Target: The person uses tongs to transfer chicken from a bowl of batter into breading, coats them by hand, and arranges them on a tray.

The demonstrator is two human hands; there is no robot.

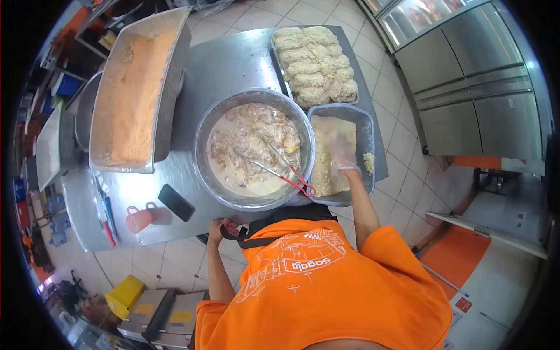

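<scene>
My right hand [343, 156], in a clear glove, is inside a grey plastic tub [366, 125] of pale breading flour [326, 166]. Motion smears its fingers. My left hand [226, 228] is low at the table's front edge beside a black strap [245, 234]. Its fingers are curled, and what they grip is hidden. Between the hands stands a large round metal bowl [202, 169] with pieces of meat in milky liquid [245, 137]. Tongs with red handles [297, 181] lean in it. A small clump of breading [368, 162] sticks to the tub's right side.
Breaded pieces [315, 64] fill a tray behind the tub. A deep metal bin [169, 99] with orange powder stands at left. A phone [176, 202], a pink mug [139, 220] and knives [108, 219] lie on the metal table [224, 49]. Steel fridges [484, 76] stand right.
</scene>
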